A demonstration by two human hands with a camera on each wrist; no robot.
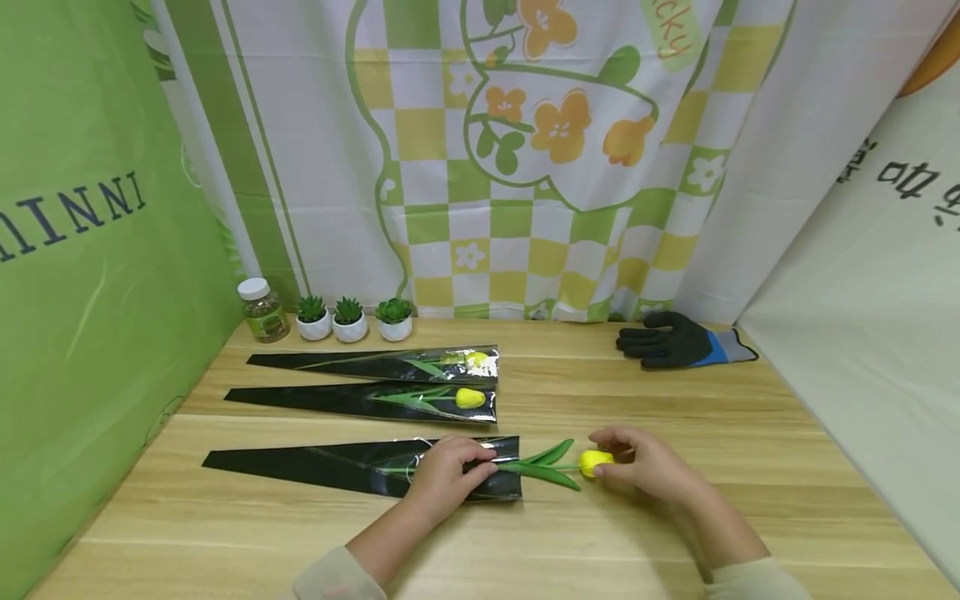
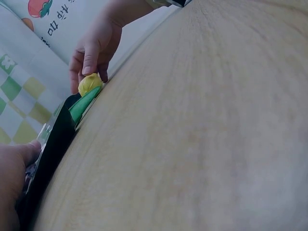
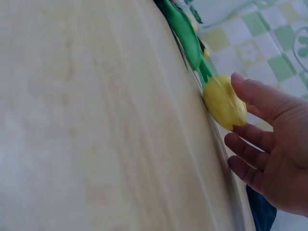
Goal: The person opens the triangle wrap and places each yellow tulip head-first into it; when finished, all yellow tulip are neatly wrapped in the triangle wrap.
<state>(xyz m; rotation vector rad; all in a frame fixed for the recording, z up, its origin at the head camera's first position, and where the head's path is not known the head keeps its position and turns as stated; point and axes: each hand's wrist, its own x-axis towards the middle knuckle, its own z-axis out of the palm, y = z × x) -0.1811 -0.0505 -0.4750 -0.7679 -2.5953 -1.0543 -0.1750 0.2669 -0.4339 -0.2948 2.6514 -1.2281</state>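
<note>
My left hand [image 1: 447, 475] lies over the wide end of a black flower sleeve [image 1: 322, 467] with a clear front, thumb and index finger pinching near its mouth. Out of that mouth stick the green leaves [image 1: 551, 473] and yellow bloom of an artificial tulip [image 1: 595, 463]; part of its stem is inside the sleeve. My right hand [image 1: 647, 467] holds the bloom [image 3: 224, 102] between thumb and fingers, the other fingers loosely bent. In the left wrist view, the sleeve [image 2: 53, 149] runs beside the left thumb, with the bloom [image 2: 90, 84] under the right hand.
Behind lie two more black sleeves [image 1: 300, 398], each with a yellow tulip inside. Three small potted succulents [image 1: 350, 323] and a white-lidded jar [image 1: 264, 312] stand at the back left. A black and blue work glove [image 1: 671, 342] lies at the back right, before a patterned curtain [image 1: 525, 208].
</note>
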